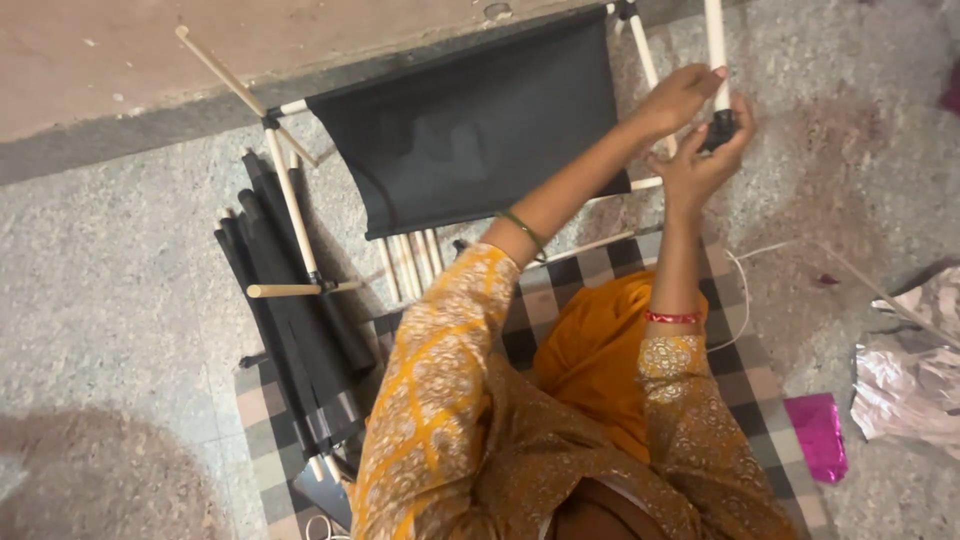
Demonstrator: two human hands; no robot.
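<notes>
A white rod (716, 50) was held upright at the frame's one o'clock, its long axis running twelve to six. The left hand (683, 97) was clamped around it, and just below, at five o'clock from that hand, the right hand (703, 160) pinched the black connector (720, 130) at the rod's lower end.

We count two hands at work: left hand (678, 97) and right hand (700, 165). We count one stretched black fabric panel (470, 125), one magenta foil wrapper (818, 435), one green bangle (523, 229), one red bangle (672, 317) and one checked floor mat (738, 370).
</notes>
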